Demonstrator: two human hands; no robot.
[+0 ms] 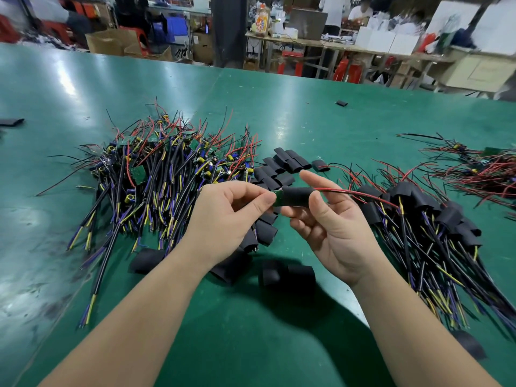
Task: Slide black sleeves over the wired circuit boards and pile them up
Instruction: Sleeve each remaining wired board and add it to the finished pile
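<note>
Above a green surface [69, 88], the left hand [229, 219] pinches a green circuit board [277, 198] while the right hand [332, 227] grips a black sleeve [297, 196] partly over it. Bare boards' pile [167, 169] lies left, sleeved pile [435, 219] right.

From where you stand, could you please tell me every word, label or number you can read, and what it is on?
Nothing can be read.
Orange packet in the background: print too blurred.
Circuit board in left hand, black sleeve in right hand: no legible marking.
</note>
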